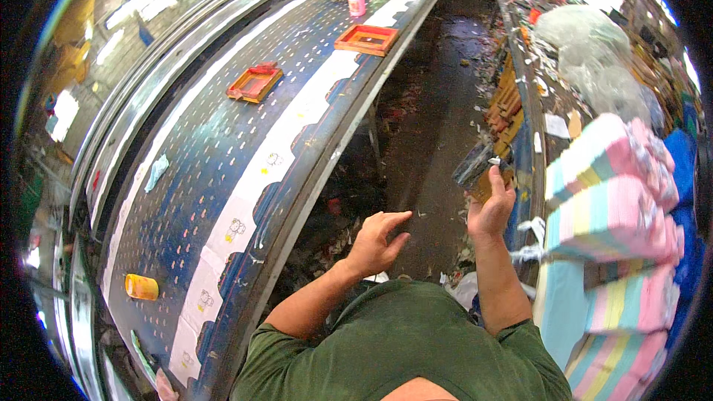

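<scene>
My right hand point(492, 206) grips a dark, stained, box-like piece point(472, 166) with a tan-yellow side, thumb up over its top edge. It is held over the aisle near the right-hand bench; its exact kind I cannot make out. My left hand point(377, 243) hangs in front of my body with nothing in it, index finger stretched out and thumb apart. Left of it runs a long printing table point(186, 156) with a white fabric strip point(256, 178) bearing small printed figures. Two orange-red wooden frames point(367, 39) lie farther along the table.
A yellow container point(142, 287) lies on its side on the table, with a pink pot point(357, 5) at the far end. To my right rise stacks of striped pastel cloth point(609, 219), with clear plastic bags point(587, 44) beyond. Litter edges the dark aisle floor point(427, 134).
</scene>
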The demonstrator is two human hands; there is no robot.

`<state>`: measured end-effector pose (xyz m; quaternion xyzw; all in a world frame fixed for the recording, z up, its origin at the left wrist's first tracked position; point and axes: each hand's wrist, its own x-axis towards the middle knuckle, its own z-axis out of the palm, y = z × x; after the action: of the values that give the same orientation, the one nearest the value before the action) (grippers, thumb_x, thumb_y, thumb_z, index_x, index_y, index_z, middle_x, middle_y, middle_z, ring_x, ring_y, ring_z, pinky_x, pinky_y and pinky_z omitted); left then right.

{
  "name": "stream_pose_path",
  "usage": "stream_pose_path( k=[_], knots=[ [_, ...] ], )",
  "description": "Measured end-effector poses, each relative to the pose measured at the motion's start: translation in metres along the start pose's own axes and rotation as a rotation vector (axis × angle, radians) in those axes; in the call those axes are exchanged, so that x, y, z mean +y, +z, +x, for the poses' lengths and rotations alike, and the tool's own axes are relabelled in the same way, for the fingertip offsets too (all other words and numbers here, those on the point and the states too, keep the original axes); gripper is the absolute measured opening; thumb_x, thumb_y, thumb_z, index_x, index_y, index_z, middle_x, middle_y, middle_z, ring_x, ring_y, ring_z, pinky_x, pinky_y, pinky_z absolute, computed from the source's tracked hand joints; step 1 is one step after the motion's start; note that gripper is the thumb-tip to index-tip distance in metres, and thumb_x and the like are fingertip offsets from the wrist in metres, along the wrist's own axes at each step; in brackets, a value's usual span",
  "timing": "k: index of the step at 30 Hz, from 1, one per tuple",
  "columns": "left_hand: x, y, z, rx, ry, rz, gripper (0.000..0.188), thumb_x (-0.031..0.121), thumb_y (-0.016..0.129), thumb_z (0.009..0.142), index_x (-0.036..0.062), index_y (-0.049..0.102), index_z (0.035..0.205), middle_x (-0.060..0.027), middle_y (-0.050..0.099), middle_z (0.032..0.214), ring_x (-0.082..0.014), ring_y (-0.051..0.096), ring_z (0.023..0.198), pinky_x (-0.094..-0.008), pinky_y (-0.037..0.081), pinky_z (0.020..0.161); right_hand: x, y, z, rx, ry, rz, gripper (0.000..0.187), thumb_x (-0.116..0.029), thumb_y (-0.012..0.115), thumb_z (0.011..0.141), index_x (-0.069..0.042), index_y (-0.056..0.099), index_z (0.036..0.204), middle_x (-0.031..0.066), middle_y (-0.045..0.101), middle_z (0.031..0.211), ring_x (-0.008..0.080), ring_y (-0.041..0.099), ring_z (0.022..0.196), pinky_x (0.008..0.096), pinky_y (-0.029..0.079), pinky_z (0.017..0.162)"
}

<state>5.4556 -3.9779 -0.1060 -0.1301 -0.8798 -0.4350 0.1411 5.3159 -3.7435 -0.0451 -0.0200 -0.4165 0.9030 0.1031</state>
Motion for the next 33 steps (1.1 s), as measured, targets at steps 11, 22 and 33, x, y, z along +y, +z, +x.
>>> stream_pose_path(
  k=[11,22,33],
  knots=[
    [-0.133,0.009,0.178,0.357,-0.274,-0.088,0.012,0.008,0.091,0.093,0.0042,0.086,0.102,-0.0105,0.082,0.092,-0.0205,0.079,0.084,-0.0336,0.06,0.075,0.071,0.085,0.266,-0.221,0.03,-0.017,0.015,-0.023,0.073,0.11,-0.013,0.068,0.119,-0.0002,0.075,0.096,0.017,0.073,0.074,0.0364,0.055,0.051],
    [-0.222,0.038,0.493,0.39,-0.355,-0.27,0.024,0.023,0.087,0.104,0.0018,0.081,0.096,-0.0034,0.071,0.072,-0.0083,0.062,0.066,-0.0311,0.053,0.062,0.116,0.086,0.532,-0.234,0.09,-0.158,0.02,-0.018,0.073,0.106,-0.009,0.07,0.124,0.0018,0.076,0.108,0.018,0.076,0.09,0.0382,0.064,0.075],
    [-0.279,0.103,0.684,0.488,-0.443,-0.226,0.025,0.024,0.086,0.106,0.0017,0.079,0.096,0.003,0.064,0.067,-0.0034,0.051,0.061,-0.0279,0.043,0.055,0.195,0.049,0.781,-0.3,0.326,-0.24,0.025,-0.02,0.069,0.11,-0.008,0.066,0.131,0.005,0.076,0.117,0.0176,0.074,0.095,0.0338,0.06,0.069]
  ],
)
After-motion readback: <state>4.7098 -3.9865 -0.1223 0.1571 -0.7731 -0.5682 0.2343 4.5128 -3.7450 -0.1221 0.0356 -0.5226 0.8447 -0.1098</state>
